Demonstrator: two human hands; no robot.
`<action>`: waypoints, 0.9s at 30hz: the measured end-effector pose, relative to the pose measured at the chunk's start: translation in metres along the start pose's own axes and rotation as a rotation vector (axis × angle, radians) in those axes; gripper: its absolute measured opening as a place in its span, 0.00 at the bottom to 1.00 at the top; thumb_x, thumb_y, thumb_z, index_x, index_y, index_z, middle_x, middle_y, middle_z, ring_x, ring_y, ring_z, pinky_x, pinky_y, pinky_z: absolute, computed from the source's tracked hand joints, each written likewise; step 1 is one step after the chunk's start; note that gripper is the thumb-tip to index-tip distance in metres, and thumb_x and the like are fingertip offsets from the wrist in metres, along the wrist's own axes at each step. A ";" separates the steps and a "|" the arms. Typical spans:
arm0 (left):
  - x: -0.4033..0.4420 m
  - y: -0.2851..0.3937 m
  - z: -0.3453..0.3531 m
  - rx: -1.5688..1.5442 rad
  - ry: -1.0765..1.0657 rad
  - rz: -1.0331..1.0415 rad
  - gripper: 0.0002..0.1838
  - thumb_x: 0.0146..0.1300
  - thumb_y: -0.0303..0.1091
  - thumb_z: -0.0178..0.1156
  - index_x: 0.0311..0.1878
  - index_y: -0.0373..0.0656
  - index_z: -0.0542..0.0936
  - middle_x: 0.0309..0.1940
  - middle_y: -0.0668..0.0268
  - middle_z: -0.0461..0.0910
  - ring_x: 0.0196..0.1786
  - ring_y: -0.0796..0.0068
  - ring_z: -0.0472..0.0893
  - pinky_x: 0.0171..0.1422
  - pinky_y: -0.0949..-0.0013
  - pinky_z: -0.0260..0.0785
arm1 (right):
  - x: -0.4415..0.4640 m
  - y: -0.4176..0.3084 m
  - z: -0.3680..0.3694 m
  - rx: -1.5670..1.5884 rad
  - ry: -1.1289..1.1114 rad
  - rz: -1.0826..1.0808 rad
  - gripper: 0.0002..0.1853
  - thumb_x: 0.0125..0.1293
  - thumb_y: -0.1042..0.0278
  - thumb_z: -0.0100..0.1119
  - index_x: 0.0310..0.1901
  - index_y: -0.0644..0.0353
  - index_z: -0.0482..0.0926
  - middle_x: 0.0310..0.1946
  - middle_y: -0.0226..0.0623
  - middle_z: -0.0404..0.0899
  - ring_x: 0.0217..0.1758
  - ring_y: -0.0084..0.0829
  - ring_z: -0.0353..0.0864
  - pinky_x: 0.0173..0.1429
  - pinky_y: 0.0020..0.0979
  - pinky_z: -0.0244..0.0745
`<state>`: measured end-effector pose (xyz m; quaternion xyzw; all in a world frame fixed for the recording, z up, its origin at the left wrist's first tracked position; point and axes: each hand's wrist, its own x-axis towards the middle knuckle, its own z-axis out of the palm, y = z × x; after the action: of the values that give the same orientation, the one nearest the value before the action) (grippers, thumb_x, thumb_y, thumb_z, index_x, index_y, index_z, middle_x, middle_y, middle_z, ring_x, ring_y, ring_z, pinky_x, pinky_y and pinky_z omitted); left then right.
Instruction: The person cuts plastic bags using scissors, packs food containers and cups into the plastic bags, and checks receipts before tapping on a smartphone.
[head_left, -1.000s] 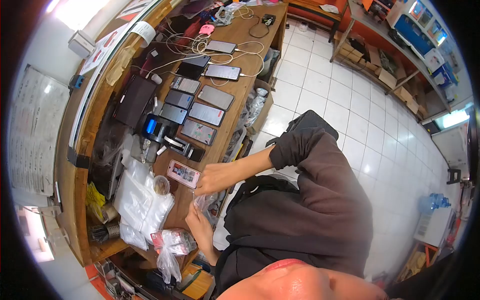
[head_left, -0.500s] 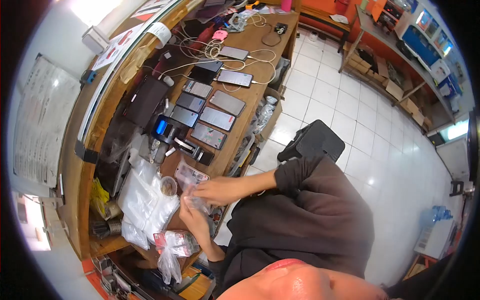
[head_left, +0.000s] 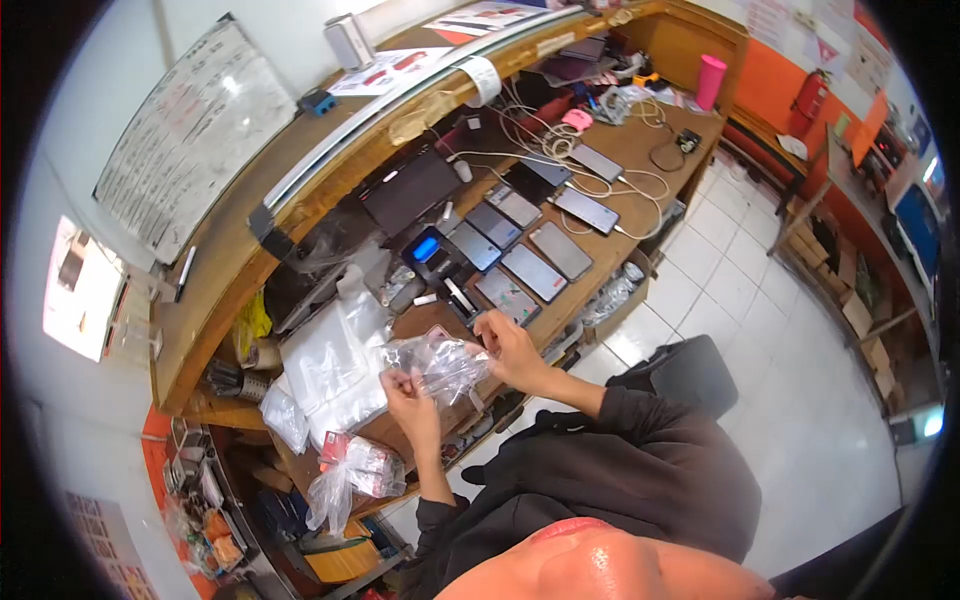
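Note:
A clear plastic bag (head_left: 445, 366) is stretched out between my two hands above the wooden desk. My left hand (head_left: 408, 398) pinches the bag's near left side, fingers curled together. At the opposite side, my right hand (head_left: 510, 350) has its fingers closed on the bag's edge. Partly hidden behind the film lies a pink-edged phone (head_left: 438, 332). Left of my hands spreads a pile of clear plastic bags (head_left: 325, 355). A tied plastic bag with red and white boxes (head_left: 365, 465) sits nearer to me than my left hand.
Several phones (head_left: 535, 272) lie in rows beyond my right hand, some with white charging cables. A black device with a blue screen (head_left: 428, 250) and a dark laptop (head_left: 410, 193) stand toward the raised counter (head_left: 225, 330). A black stool (head_left: 695, 375) is on the tiled floor.
My hands have moved apart, spreading the plastic bag between them, where before they were close together beside the phone. The camera view has turned, so the desk appears shifted right.

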<state>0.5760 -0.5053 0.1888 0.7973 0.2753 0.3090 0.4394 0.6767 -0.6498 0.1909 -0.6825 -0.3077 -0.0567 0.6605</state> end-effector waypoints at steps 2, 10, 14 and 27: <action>-0.001 -0.021 0.011 -0.290 0.090 -0.096 0.06 0.63 0.23 0.55 0.37 0.40 0.66 0.29 0.68 0.69 0.33 0.78 0.71 0.41 0.76 0.66 | 0.007 -0.004 0.014 0.060 0.119 -0.023 0.06 0.60 0.75 0.59 0.32 0.62 0.70 0.19 0.33 0.66 0.22 0.25 0.67 0.27 0.27 0.65; -0.021 -0.015 0.013 -0.420 -0.199 -0.031 0.10 0.67 0.35 0.56 0.42 0.37 0.75 0.31 0.67 0.75 0.34 0.82 0.75 0.35 0.75 0.69 | -0.024 0.011 0.044 -0.036 -0.236 -0.272 0.10 0.56 0.69 0.57 0.38 0.63 0.79 0.27 0.48 0.77 0.30 0.46 0.78 0.34 0.40 0.72; -0.031 -0.046 0.022 -0.912 -0.106 -0.285 0.08 0.66 0.35 0.55 0.42 0.41 0.75 0.31 0.69 0.76 0.29 0.80 0.76 0.32 0.75 0.70 | -0.029 0.004 0.044 -0.061 -0.288 -0.312 0.11 0.51 0.69 0.58 0.36 0.64 0.79 0.27 0.48 0.77 0.31 0.50 0.77 0.35 0.43 0.73; -0.003 -0.023 -0.017 0.146 0.114 0.128 0.10 0.54 0.27 0.59 0.38 0.31 0.75 0.25 0.52 0.73 0.28 0.63 0.75 0.34 0.65 0.65 | -0.011 0.010 0.032 -0.093 -0.398 0.040 0.10 0.61 0.71 0.53 0.41 0.66 0.78 0.29 0.54 0.77 0.31 0.51 0.78 0.33 0.41 0.68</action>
<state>0.5575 -0.4884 0.1754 0.8243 0.2702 0.3605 0.3429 0.6619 -0.6226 0.1733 -0.7160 -0.4155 0.0784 0.5554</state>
